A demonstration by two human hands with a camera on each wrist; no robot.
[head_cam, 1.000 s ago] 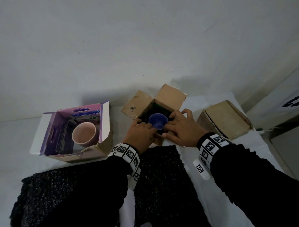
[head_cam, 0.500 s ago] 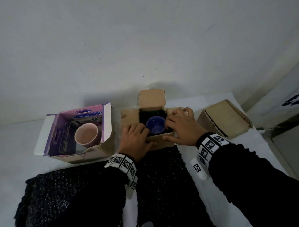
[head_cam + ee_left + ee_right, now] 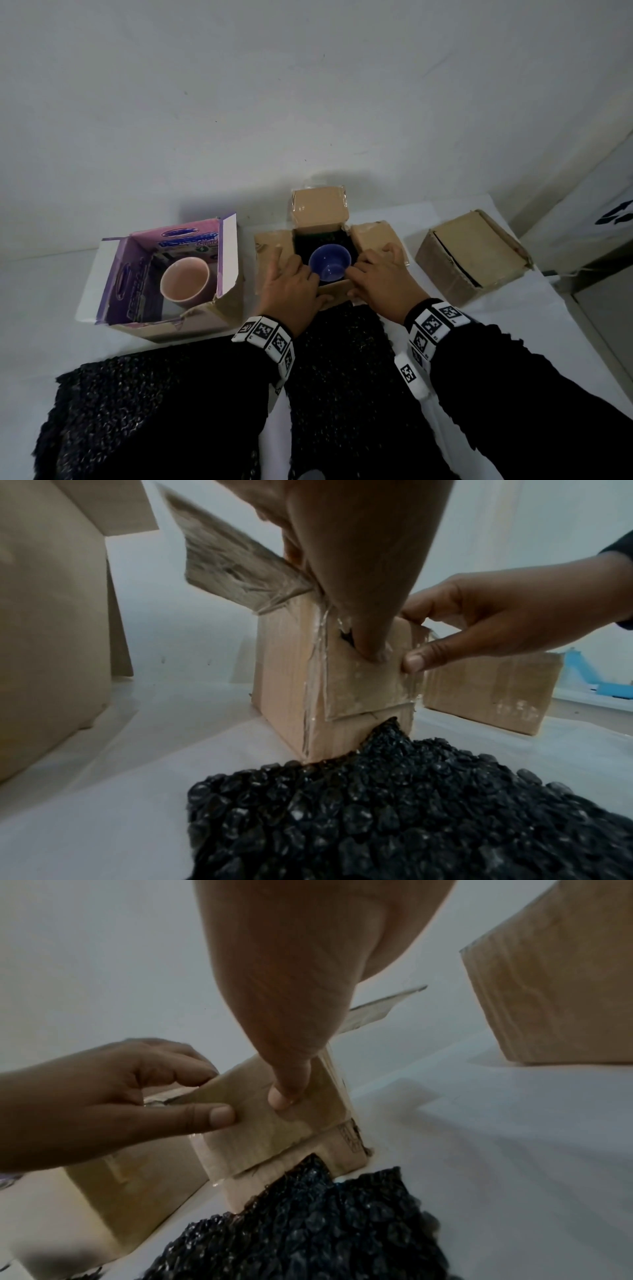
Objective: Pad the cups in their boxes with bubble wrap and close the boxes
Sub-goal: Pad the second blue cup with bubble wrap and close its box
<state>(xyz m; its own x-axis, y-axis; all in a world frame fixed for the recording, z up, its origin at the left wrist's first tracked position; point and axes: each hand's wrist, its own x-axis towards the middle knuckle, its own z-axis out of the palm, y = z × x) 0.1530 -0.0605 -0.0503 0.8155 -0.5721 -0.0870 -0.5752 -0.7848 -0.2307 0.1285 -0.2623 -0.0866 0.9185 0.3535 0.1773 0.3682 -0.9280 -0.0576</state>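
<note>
A blue cup (image 3: 329, 265) sits in the open middle cardboard box (image 3: 320, 210), with dark bubble wrap round it. My left hand (image 3: 291, 291) and right hand (image 3: 380, 284) both pinch the box's near flap (image 3: 363, 685), thumbs on its outside and fingers over its top edge. In the right wrist view the left hand (image 3: 120, 1096) grips the same flap (image 3: 260, 1123) beside my right thumb. A pink cup (image 3: 185, 282) stands in the open purple box (image 3: 116, 274) on the left. A black bubble wrap sheet (image 3: 342, 359) lies against the middle box's front.
A closed cardboard box (image 3: 472, 253) stands at the right, close to the table's right edge. A second black bubble wrap sheet (image 3: 120, 411) lies near me at the left. The wall runs just behind the boxes.
The middle box has turned from diagonal to square with me. Both hands have come off the cup's rim and now hold the near flap.
</note>
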